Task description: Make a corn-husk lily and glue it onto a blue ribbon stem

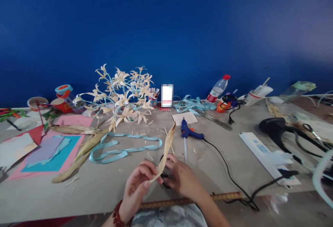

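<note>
My left hand (139,181) pinches the lower end of a dried corn husk strip (167,144), which stands up and leans right with its tip curled. Close beside it, my right hand (183,178) has its fingers around the black handles of what look like scissors (165,182); the blades are hidden. Beyond the hands lies a blue hot glue gun (189,131) with a glue stick in its back, near a white card (185,118). A loop of light blue ribbon (127,150) rests on the table to the left.
Pale husk flowers on blue stems (122,95) stand at the back. Husks (90,147) and coloured paper (53,154) lie left. A power strip (267,159), black cable (225,164) and tilted bottle (218,90) are right. A patterned strip (226,196) runs along the front edge.
</note>
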